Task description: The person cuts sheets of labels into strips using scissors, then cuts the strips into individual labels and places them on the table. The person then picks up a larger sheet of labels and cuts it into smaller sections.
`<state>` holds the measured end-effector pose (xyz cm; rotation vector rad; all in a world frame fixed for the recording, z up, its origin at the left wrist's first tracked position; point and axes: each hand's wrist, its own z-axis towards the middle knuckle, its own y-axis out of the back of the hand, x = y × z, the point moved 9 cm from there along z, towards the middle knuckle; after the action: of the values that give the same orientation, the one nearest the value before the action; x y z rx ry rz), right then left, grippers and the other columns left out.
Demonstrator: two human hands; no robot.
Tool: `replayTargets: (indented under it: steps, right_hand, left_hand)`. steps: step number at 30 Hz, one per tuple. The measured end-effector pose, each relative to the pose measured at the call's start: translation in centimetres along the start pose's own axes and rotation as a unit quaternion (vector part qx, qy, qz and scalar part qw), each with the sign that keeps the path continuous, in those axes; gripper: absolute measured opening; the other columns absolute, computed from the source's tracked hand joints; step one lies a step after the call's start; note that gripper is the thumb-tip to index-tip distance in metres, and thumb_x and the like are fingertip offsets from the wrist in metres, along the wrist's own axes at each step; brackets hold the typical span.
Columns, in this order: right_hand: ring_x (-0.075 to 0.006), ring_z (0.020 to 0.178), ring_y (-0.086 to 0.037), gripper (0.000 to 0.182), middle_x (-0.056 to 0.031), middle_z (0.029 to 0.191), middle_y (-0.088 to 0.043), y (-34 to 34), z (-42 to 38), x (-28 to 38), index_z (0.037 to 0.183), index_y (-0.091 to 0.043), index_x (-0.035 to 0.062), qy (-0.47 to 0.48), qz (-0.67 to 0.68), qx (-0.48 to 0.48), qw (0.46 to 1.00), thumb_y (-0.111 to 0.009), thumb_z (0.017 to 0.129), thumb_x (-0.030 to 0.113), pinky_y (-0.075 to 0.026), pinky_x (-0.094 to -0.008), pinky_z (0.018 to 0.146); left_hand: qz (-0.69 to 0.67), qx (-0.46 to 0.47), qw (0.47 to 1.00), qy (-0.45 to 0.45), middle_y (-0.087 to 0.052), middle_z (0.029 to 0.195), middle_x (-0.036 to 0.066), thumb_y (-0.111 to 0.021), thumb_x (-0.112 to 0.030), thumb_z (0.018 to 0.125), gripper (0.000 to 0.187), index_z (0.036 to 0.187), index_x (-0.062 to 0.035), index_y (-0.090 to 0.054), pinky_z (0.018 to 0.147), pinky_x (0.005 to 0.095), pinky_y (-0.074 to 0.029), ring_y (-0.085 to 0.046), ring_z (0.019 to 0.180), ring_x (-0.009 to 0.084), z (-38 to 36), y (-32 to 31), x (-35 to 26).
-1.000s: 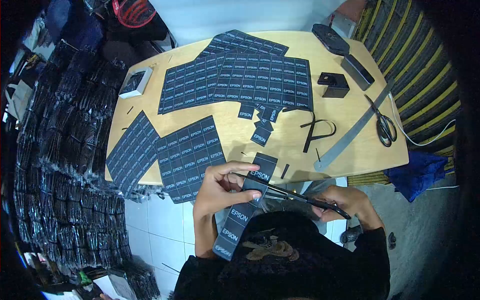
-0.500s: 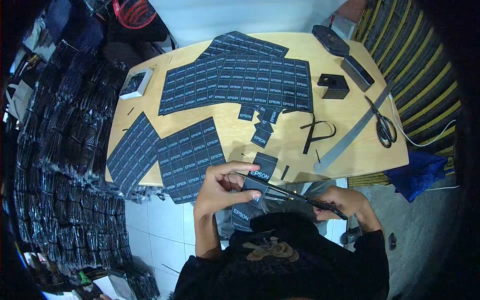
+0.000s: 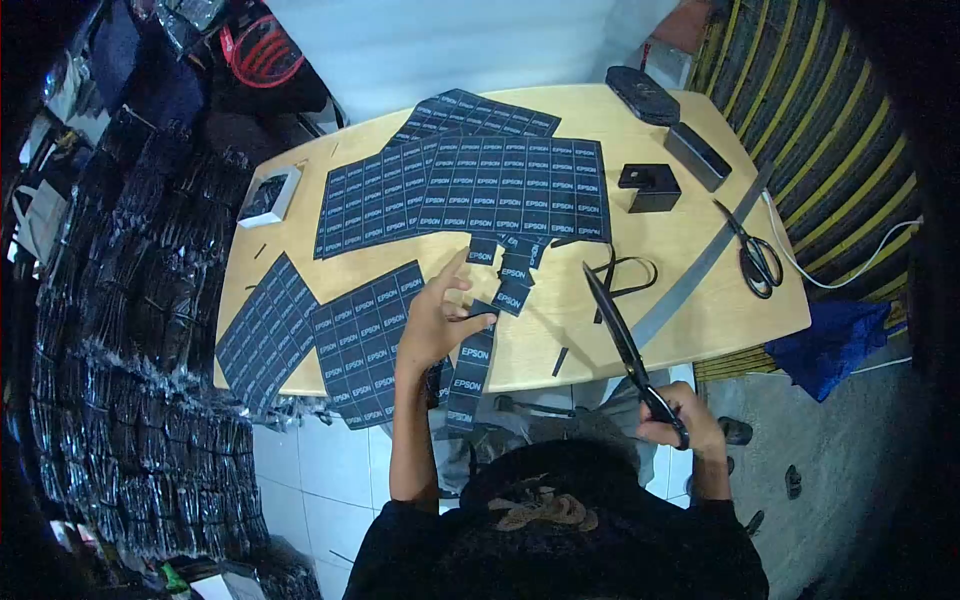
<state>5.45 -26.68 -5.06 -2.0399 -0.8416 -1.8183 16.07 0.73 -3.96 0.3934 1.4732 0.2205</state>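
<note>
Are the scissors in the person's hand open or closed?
Closed, it seems. The scissors in the right hand show as one thin dark blade pointing up over the table, with no gap visible between blades.

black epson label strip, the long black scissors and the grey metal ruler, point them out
black EPSON label strip (image 3: 470,372), head view, middle of the strip.
long black scissors (image 3: 612,318), head view, on the blades.
grey metal ruler (image 3: 700,262), head view, mid-length.

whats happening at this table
A person is cutting printed black EPSON label sheets apart. Their left hand holds a narrow black strip of EPSON labels over the round wooden table's near edge; their right hand grips long black scissors, blades shut, pointing up. Uncut sheets and cut single labels lie on the table.
</note>
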Motion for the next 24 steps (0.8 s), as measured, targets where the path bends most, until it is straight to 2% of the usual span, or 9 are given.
replayTargets:
  steps: [2,3,5,8,14,17,19,21,24]
  right_hand:
    - [-0.0039,0.056,-0.044,0.019,0.003,0.061,-0.053,-0.2,0.5,-0.2,0.071,-0.057,0.0029,0.026,-0.007,-0.079,0.997,-0.075,0.071,0.009,-0.035,-0.0205,0.049]
    - [-0.0032,0.055,-0.043,0.015,0.0036,0.061,-0.053,-0.9,1.3,-0.5,0.078,-0.061,0.003,0.042,0.015,-0.101,0.994,-0.074,0.071,0.008,-0.034,-0.0195,0.049]
    - [-0.0023,0.053,-0.042,0.018,0.0039,0.061,-0.053,-2.1,2.7,1.1,0.086,-0.065,0.0035,0.044,0.013,-0.135,0.99,-0.073,0.071,0.007,-0.033,-0.0188,0.049]
    - [-0.0017,0.052,-0.04,0.023,0.0052,0.061,-0.052,-4.0,5.0,1.2,0.092,-0.065,0.004,0.035,0.074,-0.14,0.987,-0.074,0.071,0.007,-0.032,-0.0186,0.048]
    - [0.0005,0.048,-0.042,0.011,0.0059,0.057,-0.051,-5.4,7.6,2.9,0.084,-0.062,-0.0006,0.04,0.205,-0.136,0.968,-0.066,0.079,0.008,-0.03,-0.017,0.044]
    - [0.0008,0.047,-0.041,0.01,0.0058,0.054,-0.049,-5.4,7.8,3.7,0.082,-0.061,-0.0004,0.035,0.278,-0.112,0.954,-0.066,0.08,0.008,-0.029,-0.0163,0.043]
    - [0.001,0.046,-0.04,0.01,0.0061,0.053,-0.047,-5.2,7.9,4.2,0.083,-0.061,-0.0007,0.026,0.286,-0.108,0.952,-0.066,0.079,0.007,-0.028,-0.017,0.043]
    - [0.0008,0.047,-0.038,0.01,0.0073,0.054,-0.046,-5.0,8.3,4.6,0.083,-0.061,0.0,0.072,0.197,-0.113,0.971,-0.067,0.079,0.007,-0.026,-0.0176,0.043]
    - [0.001,0.048,-0.036,0.009,0.0092,0.054,-0.043,-5.4,8.6,4.5,0.081,-0.06,0.001,0.066,0.22,-0.109,0.967,-0.067,0.078,0.007,-0.025,-0.018,0.043]
  left_hand:
    - [-0.01,-0.043,0.999,0.022,-0.052,0.096,0.006,-0.078,-0.003,0.062,0.083,0.134,-0.0095,-0.036,0.057,0.0169,-0.048,-0.054,0.066,0.0056,-0.7,0.7,0.4]
    - [-0.007,-0.043,0.999,0.021,-0.052,0.096,0.006,-0.078,-0.003,0.062,0.083,0.134,-0.0095,-0.036,0.057,0.0169,-0.048,-0.054,0.066,0.0056,-1.1,0.6,-0.1]
    - [-0.14,-0.065,0.988,0.018,-0.051,0.096,0.005,-0.075,0.006,0.063,0.081,0.133,-0.0069,-0.035,0.056,0.0152,-0.046,-0.051,0.062,0.0024,-2.3,0.1,-2.0]
    - [-0.216,-0.047,0.975,0.001,-0.048,0.096,0.004,-0.07,0.013,0.064,0.071,0.126,-0.0041,-0.041,0.062,0.0171,-0.051,-0.059,0.073,0.0079,-4.1,-1.8,-4.5]
    - [-0.275,-0.101,0.955,-0.037,-0.047,0.1,0.005,-0.069,0.014,0.065,0.056,0.114,0.0007,-0.046,0.056,0.0151,-0.045,-0.057,0.076,0.0073,-5.9,-2.7,-6.7]
    - [-0.224,-0.137,0.963,-0.05,-0.047,0.101,0.006,-0.07,0.013,0.065,0.054,0.112,0.0009,-0.046,0.055,0.0142,-0.045,-0.056,0.075,0.0064,-6.2,-2.0,-6.6]
    - [-0.227,-0.146,0.962,-0.041,-0.047,0.102,0.007,-0.071,0.012,0.065,0.054,0.111,0.0007,-0.046,0.056,0.0141,-0.045,-0.057,0.078,0.0076,-6.2,-2.0,-6.4]
    - [-0.25,-0.168,0.952,-0.06,-0.046,0.102,0.008,-0.07,0.012,0.065,0.052,0.11,0.0013,-0.047,0.059,0.0147,-0.047,-0.058,0.079,0.0093,-6.2,-1.9,-6.1]
    - [-0.249,-0.147,0.954,-0.079,-0.044,0.109,0.011,-0.071,0.01,0.065,0.067,0.121,-0.0027,-0.036,0.069,0.022,-0.051,-0.059,0.086,0.0165,-6.4,-2.3,-6.2]
